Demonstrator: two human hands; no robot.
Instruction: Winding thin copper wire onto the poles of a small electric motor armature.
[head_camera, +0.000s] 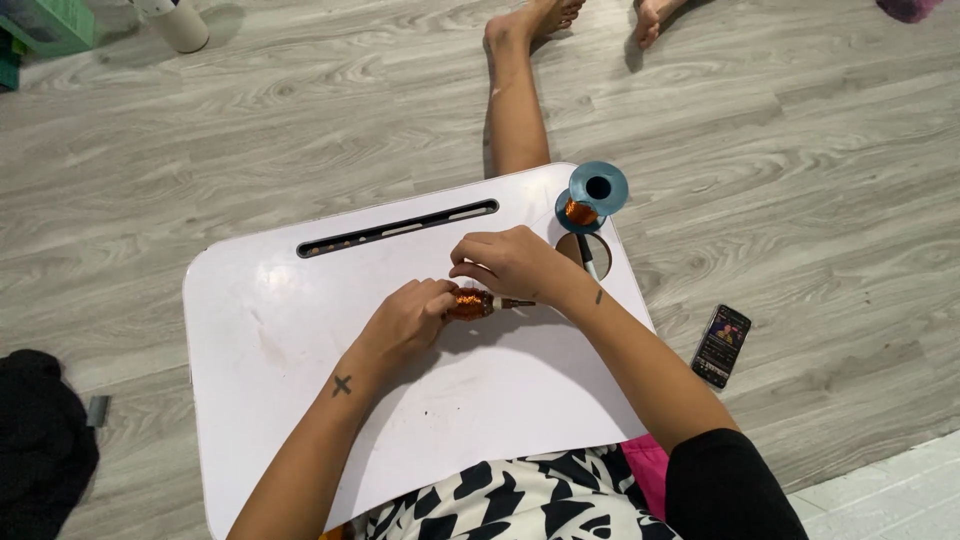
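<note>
Head camera looks down on a white plastic lap tray (300, 420) with a long dark slot near its far edge, set over the person's legs on a grey wood-grain floor (250, 130). Both hands meet near the middle of the tray on a small coil of shiny copper-orange wire wound on a dark rod (470, 303). The left hand (405, 325) is closed around the coil's near end, fingers curled onto it; the right hand (510, 262) arches over the top, fingertips pressed down onto the winding, so both hands are clamped on the coil. A thin dark tip of the rod pokes out to the right from under the right hand. The coil looks fat in the middle, glossy and tightly layered; how its ends are finished is hidden by the fingers. At the tray's far right corner a blue plastic spool carrying the same orange wire (590, 197) sits tilted at a round cup hole; any strand between spool and coil is too fine to make out. The risks, as I judge them: a loosened pinch could let the springy turns slip and unravel, a pull on the wire could tip the spool off the tray's edge, and thin wire could kink or snap under uneven tension. A black smartphone with a lit screen (721, 346) lies on the floor to the right, well apart.
</note>
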